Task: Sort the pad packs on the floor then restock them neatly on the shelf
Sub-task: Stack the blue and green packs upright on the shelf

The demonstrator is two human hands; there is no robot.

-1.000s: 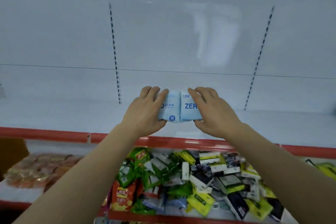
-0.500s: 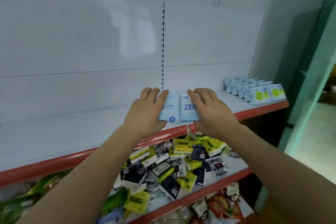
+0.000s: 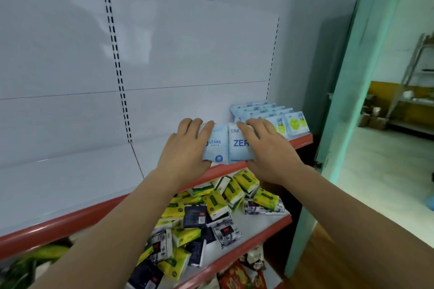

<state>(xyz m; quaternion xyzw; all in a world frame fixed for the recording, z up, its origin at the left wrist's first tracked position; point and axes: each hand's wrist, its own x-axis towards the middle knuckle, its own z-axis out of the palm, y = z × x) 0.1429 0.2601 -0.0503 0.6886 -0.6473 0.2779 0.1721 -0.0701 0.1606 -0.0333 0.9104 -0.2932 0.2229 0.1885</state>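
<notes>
Under the left fingers (image 3: 197, 128) the first letters before "LEAKS" on one pack (image 3: 215, 145) are covered; under the right fingers (image 3: 254, 129) "ZER" on the other pack (image 3: 236, 148) is cut short.

The pad packs (image 3: 226, 143) in hand were pale blue with darker blue lettering. The shelf (image 3: 70, 185) was white with a red front edge; below lay yellow-green and dark navy packets (image 3: 211, 209).
</notes>
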